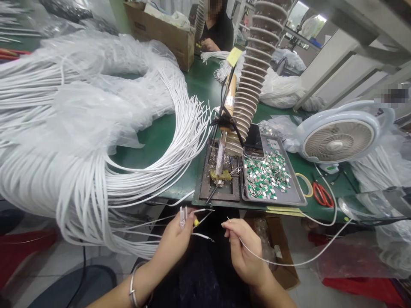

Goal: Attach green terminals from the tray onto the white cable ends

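Observation:
My left hand point(175, 241) is closed around a few white cable ends point(183, 213) that stick up from its fingers, with thin stripped wires fanning toward the right. My right hand point(241, 246) pinches a thin solder wire point(289, 262) whose tip points up toward the tray edge; the wire loops away to the right. Both hands hover below the table's front edge, just under a mounted soldering iron point(224, 128) whose tip rests above a dirty black tray point(220, 182).
A huge bundle of white cables point(96, 171), partly wrapped in clear plastic, fills the left of the green table point(160, 137). A grey tray point(290, 199) holds several small green circuit boards. A white fan point(338, 139), red scissors point(321, 193) and a cardboard box point(160, 32) stand around. Another person sits at the far end.

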Demonstrator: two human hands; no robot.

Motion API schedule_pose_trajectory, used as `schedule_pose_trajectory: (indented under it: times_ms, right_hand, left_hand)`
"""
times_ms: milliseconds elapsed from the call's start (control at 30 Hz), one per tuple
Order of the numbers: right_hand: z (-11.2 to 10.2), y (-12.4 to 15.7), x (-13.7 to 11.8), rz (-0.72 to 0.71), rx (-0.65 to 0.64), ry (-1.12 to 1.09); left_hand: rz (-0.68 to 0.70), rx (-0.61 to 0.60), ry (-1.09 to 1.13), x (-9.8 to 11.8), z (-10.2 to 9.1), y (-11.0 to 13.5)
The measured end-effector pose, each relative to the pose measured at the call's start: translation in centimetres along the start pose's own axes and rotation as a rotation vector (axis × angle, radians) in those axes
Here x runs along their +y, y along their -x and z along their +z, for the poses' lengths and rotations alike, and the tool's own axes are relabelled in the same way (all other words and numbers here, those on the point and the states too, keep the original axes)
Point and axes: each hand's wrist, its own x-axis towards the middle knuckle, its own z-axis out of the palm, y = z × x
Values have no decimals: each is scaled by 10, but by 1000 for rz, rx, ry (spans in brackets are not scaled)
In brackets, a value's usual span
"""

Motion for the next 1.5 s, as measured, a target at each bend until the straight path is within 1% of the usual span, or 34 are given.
schedule_pose_trajectory:
  times_ms: [67,167,233,333,400,467,533,633,733,767,833,933,1033,1100,1167,1233,1333,1433,1500]
  right_hand:
    - [0,1,1,22,4,-1]
    - [-2,1,2,32,18,1]
    - [-3,2,3,33,32,6]
    - [-1,6,4,45,39,-24]
    - [3,9,3,66,31,-110]
    - [11,12,1,96,-8,-232]
    - [21,12,0,81,-49,-298]
    - [38,8,1,-8,-110,-226]
    - [52,7,12,7,-232,-115]
    - [55,8,17,25,-254,-86]
    - [59,11,28,61,-234,-38]
    - [57,11,37,122,-161,11]
    - [49,5,30,116,-126,-55]
    - [46,1,21,120,-165,-202]
    - [49,-1,14,156,-245,-334]
    - [55,0,12,203,-318,-372]
    - [66,2,13,183,-309,-316]
    - [70,2,15,140,-307,-253]
    - [69,1,14,169,-360,-211]
  left_hand:
    - [3,25,-6,0,-1,6]
    - [-46,5,9,1,0,14]
    - [-57,11,59,1,3,18]
    - [-33,55,246,3,10,21]
    - [-17,57,398,7,13,23]
    - [12,32,519,12,14,24]
    - [46,-16,598,17,14,25]
    - [72,-107,667,25,12,26]
    - [7,-189,740,35,5,29]
    - [-32,-193,765,39,3,30]
    - [-83,-161,804,48,-4,31]
    - [-67,-123,819,58,-12,30]
    - [-12,-95,812,66,-13,24]
    - [9,-61,831,71,-10,20]
    - [2,-56,877,76,-5,16]
    - [-42,-77,918,80,-1,13]
    - [-97,-162,880,80,1,11]
    - [-67,-254,716,70,-3,11]
    - [-56,-281,570,62,-7,12]
